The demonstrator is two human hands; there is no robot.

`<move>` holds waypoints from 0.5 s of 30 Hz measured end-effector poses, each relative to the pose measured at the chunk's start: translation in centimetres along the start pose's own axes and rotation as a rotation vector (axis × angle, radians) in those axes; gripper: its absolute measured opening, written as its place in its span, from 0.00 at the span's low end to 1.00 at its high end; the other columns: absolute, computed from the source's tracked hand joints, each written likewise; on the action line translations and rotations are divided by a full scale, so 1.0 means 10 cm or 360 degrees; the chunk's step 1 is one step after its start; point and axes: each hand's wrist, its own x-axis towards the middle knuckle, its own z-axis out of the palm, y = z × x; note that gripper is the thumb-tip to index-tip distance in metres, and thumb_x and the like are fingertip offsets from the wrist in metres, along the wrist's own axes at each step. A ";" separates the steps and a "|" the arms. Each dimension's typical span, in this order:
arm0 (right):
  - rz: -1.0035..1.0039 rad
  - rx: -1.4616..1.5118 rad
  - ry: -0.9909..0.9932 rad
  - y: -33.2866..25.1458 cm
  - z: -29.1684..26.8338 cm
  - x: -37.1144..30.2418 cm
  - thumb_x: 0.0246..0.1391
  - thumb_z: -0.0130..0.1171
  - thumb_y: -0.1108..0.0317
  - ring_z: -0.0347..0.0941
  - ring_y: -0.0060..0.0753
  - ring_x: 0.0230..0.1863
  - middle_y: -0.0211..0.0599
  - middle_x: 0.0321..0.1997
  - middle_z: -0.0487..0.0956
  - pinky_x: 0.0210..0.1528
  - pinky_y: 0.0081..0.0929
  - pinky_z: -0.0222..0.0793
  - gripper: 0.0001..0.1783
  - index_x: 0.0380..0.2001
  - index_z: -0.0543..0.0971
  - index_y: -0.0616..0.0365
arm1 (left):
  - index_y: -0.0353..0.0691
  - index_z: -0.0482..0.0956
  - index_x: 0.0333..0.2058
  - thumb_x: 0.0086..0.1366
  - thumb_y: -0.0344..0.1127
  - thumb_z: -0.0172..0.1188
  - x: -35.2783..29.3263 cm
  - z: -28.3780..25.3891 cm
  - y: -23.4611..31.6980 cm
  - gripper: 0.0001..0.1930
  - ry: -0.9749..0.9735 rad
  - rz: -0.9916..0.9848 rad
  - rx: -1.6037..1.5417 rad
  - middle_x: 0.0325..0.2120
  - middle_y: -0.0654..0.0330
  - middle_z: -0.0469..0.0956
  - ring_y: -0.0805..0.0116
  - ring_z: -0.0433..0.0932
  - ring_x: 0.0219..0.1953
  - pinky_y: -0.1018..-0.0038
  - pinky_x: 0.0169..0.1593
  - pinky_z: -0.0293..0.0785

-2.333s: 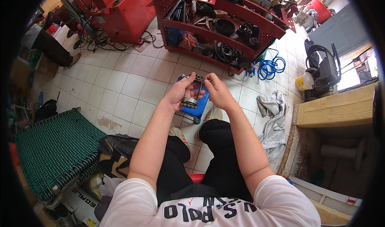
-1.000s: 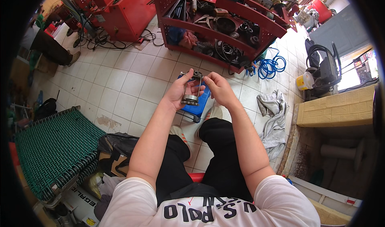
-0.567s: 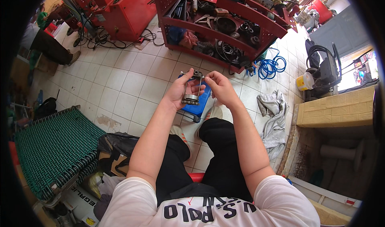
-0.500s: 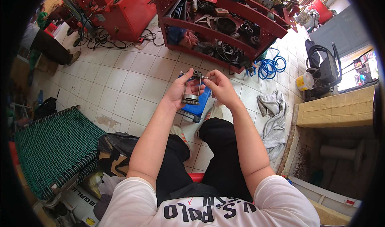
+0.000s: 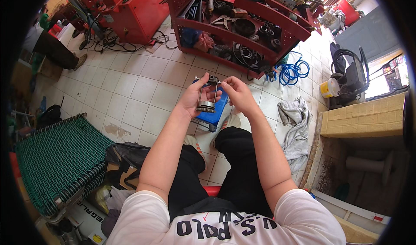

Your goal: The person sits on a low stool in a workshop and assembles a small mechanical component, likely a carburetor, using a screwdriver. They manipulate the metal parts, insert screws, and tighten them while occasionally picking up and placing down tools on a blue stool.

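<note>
A small metal frame [image 5: 206, 105] has a dark crossbar at the top, two thin side rods and a shiny round collar at the bottom. It looks like a puller, though I cannot be sure of its kind. My left hand [image 5: 193, 98] grips it, thumb up by the crossbar and fingers behind the rods. At the crossbar's right end, my right hand [image 5: 238, 95] has thumb and forefinger pinched together; whatever sits between those fingertips is too small to make out. Below the frame stands a blue stool [image 5: 218, 115], partly covered by my hands.
Ahead is a red tool cart [image 5: 242, 30] full of metal parts. A coiled blue hose [image 5: 294, 70] and a grey cloth [image 5: 296, 130] lie on the right-hand floor. A green woven seat [image 5: 65, 158] stands left. Another person [image 5: 56, 50] is at the far left.
My right fingertips have shifted very slightly at the crossbar's end. The left hand and the metal frame stay nearly still.
</note>
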 end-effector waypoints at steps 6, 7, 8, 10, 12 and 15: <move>-0.0162 -0.0106 0.0032 0.04 0.03 0.00 0.68 0.60 0.57 0.67 0.15 0.29 0.27 0.28 0.78 0.30 0.22 0.64 0.15 0.44 0.77 0.60 | 0.40 0.80 0.43 0.70 0.57 0.61 -0.01 0.02 0.00 0.23 0.0005 0.0009 -0.0015 0.36 0.56 0.84 0.63 0.86 0.38 0.67 0.43 0.86; -0.0134 -0.0100 0.0038 0.04 0.03 0.01 0.68 0.60 0.58 0.67 0.15 0.29 0.27 0.28 0.78 0.30 0.22 0.64 0.15 0.44 0.77 0.60 | 0.40 0.80 0.43 0.70 0.57 0.62 -0.01 0.01 0.00 0.23 0.0002 0.0012 -0.0014 0.36 0.56 0.84 0.63 0.86 0.37 0.67 0.43 0.86; -0.0106 -0.0095 0.0045 0.04 0.03 0.01 0.68 0.60 0.59 0.67 0.15 0.29 0.27 0.28 0.78 0.30 0.22 0.64 0.15 0.44 0.77 0.60 | 0.40 0.80 0.43 0.70 0.57 0.62 -0.01 0.01 0.00 0.23 -0.0001 0.0015 -0.0014 0.36 0.56 0.84 0.63 0.86 0.37 0.67 0.43 0.86; -0.0049 -0.0089 0.0038 0.06 -0.01 0.04 0.68 0.60 0.59 0.67 0.15 0.29 0.27 0.27 0.78 0.30 0.22 0.64 0.14 0.44 0.76 0.60 | 0.40 0.79 0.43 0.70 0.57 0.62 -0.01 0.03 0.00 0.23 0.0013 0.0020 0.0006 0.36 0.56 0.84 0.64 0.86 0.37 0.67 0.43 0.86; 0.0009 -0.0081 -0.0003 0.08 -0.02 0.08 0.67 0.60 0.60 0.67 0.15 0.29 0.27 0.27 0.78 0.30 0.22 0.64 0.14 0.44 0.76 0.60 | 0.40 0.79 0.43 0.70 0.57 0.62 0.00 0.03 0.00 0.23 0.0022 0.0023 0.0010 0.36 0.56 0.84 0.64 0.86 0.37 0.67 0.43 0.86; -0.0028 0.0006 0.0006 -0.02 0.02 -0.01 0.68 0.60 0.61 0.67 0.15 0.30 0.26 0.27 0.78 0.30 0.21 0.63 0.13 0.44 0.76 0.61 | 0.40 0.79 0.43 0.70 0.57 0.62 0.00 0.01 0.00 0.23 0.0030 0.0031 -0.0013 0.36 0.57 0.84 0.64 0.86 0.37 0.67 0.42 0.86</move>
